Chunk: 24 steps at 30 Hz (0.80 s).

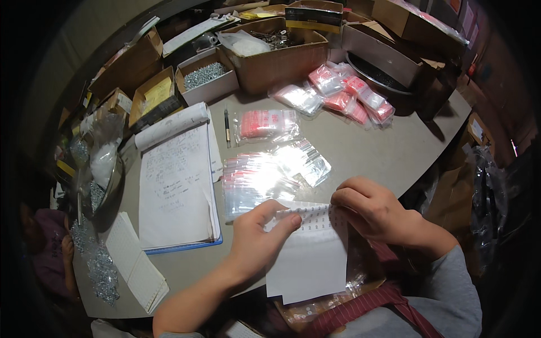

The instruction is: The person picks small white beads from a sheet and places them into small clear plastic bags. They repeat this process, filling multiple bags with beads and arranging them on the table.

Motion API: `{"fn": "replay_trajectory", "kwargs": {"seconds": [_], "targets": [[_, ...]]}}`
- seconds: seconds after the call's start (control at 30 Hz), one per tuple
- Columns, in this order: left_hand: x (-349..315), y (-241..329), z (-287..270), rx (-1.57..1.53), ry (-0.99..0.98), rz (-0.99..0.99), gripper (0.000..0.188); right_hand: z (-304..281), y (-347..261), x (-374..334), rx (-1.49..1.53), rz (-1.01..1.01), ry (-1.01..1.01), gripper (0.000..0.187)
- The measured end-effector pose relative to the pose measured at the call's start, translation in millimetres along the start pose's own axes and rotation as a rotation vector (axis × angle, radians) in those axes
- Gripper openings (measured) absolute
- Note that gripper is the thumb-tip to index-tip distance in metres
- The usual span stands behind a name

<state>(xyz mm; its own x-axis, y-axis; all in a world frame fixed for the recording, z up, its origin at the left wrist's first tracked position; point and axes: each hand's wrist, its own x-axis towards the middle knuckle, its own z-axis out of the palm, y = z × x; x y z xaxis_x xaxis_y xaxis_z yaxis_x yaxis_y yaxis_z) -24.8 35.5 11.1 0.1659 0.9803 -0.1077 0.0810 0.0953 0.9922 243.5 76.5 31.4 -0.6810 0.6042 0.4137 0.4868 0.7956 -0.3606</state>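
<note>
A white sheet with rows of small printed labels along its upper part (310, 256) hangs at the table's near edge, its lower part blank. My left hand (260, 239) grips its upper left side, thumb on the front. At the top right corner, the fingers of my right hand (372, 208) are pinched together; whether they hold the sheet or a single label is hidden. Just beyond the sheet lie fanned clear zip bags (248, 183) with red edges, with more loose clear bags (307, 163) beside them. Behind these sits a pack of red-printed bags (265, 124).
To the left lies an open notepad (174, 186) with handwriting, a pen (227, 127) near it. Small screws (101, 270) and a narrow paper pad (135, 262) are at the left edge. Boxes, including a screw-filled white one (205, 79), and bag packs (349, 93) line the back. Someone sits far left.
</note>
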Motion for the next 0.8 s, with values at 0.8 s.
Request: {"fn": "replay_trajectory", "kwargs": {"seconds": [0.8], "targets": [[3.6, -2.5, -1.9, 0.270, -0.090, 0.370, 0.021, -1.4, 61.6, 111.4, 0.840, 0.420, -0.297, 0.014]]}}
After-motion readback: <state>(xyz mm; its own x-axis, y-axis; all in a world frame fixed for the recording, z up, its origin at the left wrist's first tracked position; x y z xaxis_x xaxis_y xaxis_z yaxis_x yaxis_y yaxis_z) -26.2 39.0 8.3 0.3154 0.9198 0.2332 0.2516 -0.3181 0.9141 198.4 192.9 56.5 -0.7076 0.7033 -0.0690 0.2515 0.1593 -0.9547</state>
